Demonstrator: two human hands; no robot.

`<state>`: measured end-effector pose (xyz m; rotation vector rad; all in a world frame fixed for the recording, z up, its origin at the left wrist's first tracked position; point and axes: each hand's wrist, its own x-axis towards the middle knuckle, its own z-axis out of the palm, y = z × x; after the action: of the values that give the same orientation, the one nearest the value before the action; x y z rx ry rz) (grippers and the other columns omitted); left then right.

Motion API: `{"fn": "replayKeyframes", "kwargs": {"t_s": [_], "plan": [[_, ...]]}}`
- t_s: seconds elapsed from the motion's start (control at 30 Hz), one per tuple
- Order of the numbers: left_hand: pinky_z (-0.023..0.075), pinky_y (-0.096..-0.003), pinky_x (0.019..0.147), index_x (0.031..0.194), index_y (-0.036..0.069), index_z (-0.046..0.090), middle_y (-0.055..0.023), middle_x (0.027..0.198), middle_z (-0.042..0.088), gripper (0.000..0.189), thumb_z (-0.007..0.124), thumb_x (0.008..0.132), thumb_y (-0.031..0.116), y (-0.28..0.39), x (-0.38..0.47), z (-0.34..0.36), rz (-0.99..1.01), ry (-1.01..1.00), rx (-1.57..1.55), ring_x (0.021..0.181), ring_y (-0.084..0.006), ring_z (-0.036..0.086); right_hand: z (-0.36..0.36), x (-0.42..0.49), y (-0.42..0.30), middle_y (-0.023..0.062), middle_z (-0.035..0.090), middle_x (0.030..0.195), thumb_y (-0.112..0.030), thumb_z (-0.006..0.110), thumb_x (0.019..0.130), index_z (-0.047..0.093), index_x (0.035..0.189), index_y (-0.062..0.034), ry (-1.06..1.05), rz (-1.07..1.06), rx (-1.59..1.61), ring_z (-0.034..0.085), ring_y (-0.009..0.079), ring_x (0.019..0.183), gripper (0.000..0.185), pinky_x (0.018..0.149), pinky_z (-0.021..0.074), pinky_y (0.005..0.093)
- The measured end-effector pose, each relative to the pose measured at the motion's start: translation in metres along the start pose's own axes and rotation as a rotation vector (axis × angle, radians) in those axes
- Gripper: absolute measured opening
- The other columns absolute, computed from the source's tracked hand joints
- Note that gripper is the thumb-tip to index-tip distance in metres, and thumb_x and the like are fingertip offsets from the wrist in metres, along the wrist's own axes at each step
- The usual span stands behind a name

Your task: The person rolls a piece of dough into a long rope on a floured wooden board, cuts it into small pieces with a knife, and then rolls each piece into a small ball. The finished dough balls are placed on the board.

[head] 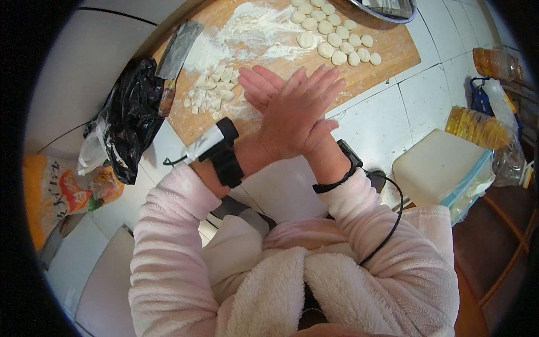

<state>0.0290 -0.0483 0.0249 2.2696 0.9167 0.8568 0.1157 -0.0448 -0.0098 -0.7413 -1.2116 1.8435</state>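
Observation:
My left hand (292,111) lies across my right hand (263,86), palms together and fingers stretched out, above the near part of a wooden board (398,52). Whatever may be between the palms is hidden. Beyond the fingers, several flattened dough rounds (334,40) sit at the far right of the board. Small cut dough pieces (217,86) are heaped left of my hands, dusted with flour. White flour (252,31) is spread over the far middle. A cleaver (181,50) rests along the board's left edge, its wooden handle pointing towards me.
A black plastic bag (137,113) lies beside the cleaver. At the top right is a metal basin (391,17). Plastic bottles, one with yellow liquid (476,122), and a pale box (440,162) stand right on the tiled floor. An orange printed bag (46,185) is at left.

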Motion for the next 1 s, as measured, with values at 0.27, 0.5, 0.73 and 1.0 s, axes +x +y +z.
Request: {"fn": "replayKeyframes", "kwargs": {"t_s": [0.27, 0.5, 0.73, 1.0], "plan": [[0.0354, -0.0416, 0.113, 0.145, 0.000, 0.046, -0.0191, 0.142, 0.053, 0.060, 0.052, 0.096, 0.036, -0.022, 0.012, -0.010, -0.469, 0.362, -0.611, 0.127, -0.0346, 0.051, -0.012, 0.000, 0.005, 0.0151, 0.022, 0.166, -0.068, 0.022, 0.101, 0.013, 0.160, -0.0018, -0.052, 0.113, 1.515, 0.021, 0.0336, 0.154, 0.089, 0.126, 0.0196, 0.0442], [0.0495, -0.0380, 0.094, 0.110, 0.004, 0.067, -0.0137, 0.118, 0.064, 0.021, 0.064, 0.090, 0.010, -0.036, -0.014, -0.036, -0.162, 0.211, 0.176, 0.113, -0.0330, 0.057, -0.021, 0.006, -0.009, 0.0191, 0.025, 0.164, -0.080, 0.019, 0.094, 0.018, 0.161, -0.0067, 0.089, 0.114, 1.217, 0.025, 0.0347, 0.151, 0.099, 0.122, 0.0254, 0.0504], [0.0517, -0.0328, 0.080, 0.113, 0.005, 0.067, -0.0090, 0.103, 0.066, 0.026, 0.073, 0.087, 0.009, -0.030, -0.041, -0.031, -0.707, 0.120, -0.450, 0.090, -0.0205, 0.063, -0.014, 0.015, -0.001, 0.0187, 0.041, 0.154, -0.064, 0.025, 0.104, 0.031, 0.156, -0.0059, 0.169, 0.344, 0.883, 0.045, 0.0318, 0.139, 0.078, 0.117, 0.0352, 0.0491], [0.0511, -0.0273, 0.070, 0.116, 0.007, 0.071, -0.0056, 0.090, 0.063, 0.023, 0.069, 0.093, 0.009, -0.040, -0.047, -0.050, -0.596, 0.215, -0.238, 0.078, -0.0129, 0.063, -0.016, 0.013, 0.009, 0.0025, 0.066, 0.098, -0.039, 0.047, 0.106, 0.063, 0.115, -0.0080, 0.203, 0.445, 0.541, 0.060, 0.0121, 0.081, 0.036, 0.063, 0.0474, 0.0261]]}}
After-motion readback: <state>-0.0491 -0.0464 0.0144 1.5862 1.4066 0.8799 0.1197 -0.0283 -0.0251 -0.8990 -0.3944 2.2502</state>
